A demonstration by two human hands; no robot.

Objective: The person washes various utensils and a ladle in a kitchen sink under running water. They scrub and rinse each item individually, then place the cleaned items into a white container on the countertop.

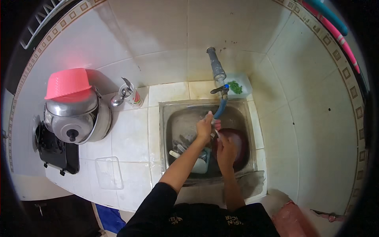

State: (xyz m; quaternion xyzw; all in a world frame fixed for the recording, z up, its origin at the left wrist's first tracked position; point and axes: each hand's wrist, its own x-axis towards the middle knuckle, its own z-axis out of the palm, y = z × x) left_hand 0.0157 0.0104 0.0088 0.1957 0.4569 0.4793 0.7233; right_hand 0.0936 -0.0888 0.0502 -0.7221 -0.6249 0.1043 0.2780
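Both hands meet over a stainless steel sink (251,136), just below the end of a blue hose (220,109) fixed to the tap (222,90). My right hand (227,151) grips a slim, light-coloured utensil (218,134). Around its upper end my left hand (205,126) is closed, hiding that end, so its exact kind is unclear. Below my right hand sits a dark red basin (241,139) with cloudy water in it. Under my left forearm lie a pale container (200,166) and several utensils (181,148), partly hidden.
Left on the tiled counter (130,130) stand stacked pots (102,124) topped by a pink basket (68,84), a black portable stove (63,155), a cup of cutlery (134,99) and a clear plastic lid (109,173). Behind the sink, a translucent tray (244,91) holds chopped greens (234,87).
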